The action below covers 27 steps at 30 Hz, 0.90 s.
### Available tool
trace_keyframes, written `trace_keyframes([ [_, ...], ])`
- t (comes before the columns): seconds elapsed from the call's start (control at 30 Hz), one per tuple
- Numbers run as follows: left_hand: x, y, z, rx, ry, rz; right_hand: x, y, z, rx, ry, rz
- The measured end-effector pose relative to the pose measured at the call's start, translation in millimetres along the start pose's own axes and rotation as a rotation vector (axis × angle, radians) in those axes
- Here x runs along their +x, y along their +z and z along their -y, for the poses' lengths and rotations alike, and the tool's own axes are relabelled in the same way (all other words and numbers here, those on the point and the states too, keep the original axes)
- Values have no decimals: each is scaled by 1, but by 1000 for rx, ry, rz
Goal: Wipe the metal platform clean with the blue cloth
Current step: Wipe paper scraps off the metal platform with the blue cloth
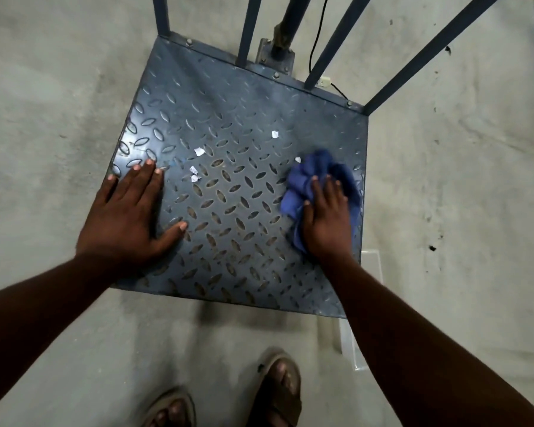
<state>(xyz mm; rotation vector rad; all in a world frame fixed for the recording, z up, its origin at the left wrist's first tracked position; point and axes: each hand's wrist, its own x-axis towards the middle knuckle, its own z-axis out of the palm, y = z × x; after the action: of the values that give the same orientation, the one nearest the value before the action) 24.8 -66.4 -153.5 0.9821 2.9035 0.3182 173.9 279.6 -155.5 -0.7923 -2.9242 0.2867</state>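
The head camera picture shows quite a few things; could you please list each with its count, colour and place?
metal platform: one, grey-blue tread plate, centre, on the floor
blue cloth: one, blue, bunched on the platform's right side
paper scraps: five, white, scattered mid-platform
upright bars: four, dark blue, along the far edge
cable: one, black, behind the far edge
floor: grey concrete, all around
sandals: two, brown, bottom edge
left hand: flat on the platform's left side
right hand: fingers pressing the cloth

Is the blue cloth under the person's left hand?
No, the blue cloth sits under the right hand; the left hand rests flat on the metal platform.
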Motion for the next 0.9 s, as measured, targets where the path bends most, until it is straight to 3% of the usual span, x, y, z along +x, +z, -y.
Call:
trace_keyframes([
  [0.07,1,0,0,9,-4,5,0,2,-10,-25,-59,2],
  [0.17,2,0,1,6,1,4,27,-6,-41,64,374,-64],
  [0.23,2,2,2,10,2,-3,37,-12,-47,142,517,-28],
  [0.37,2,3,-1,7,-2,6,9,-3,-16,31,366,-74],
  [0.63,2,4,1,27,3,-8,-55,23,100,42,-100,70],
  [0.9,2,8,3,17,6,-68,-83,38,161,91,-173,69],
])
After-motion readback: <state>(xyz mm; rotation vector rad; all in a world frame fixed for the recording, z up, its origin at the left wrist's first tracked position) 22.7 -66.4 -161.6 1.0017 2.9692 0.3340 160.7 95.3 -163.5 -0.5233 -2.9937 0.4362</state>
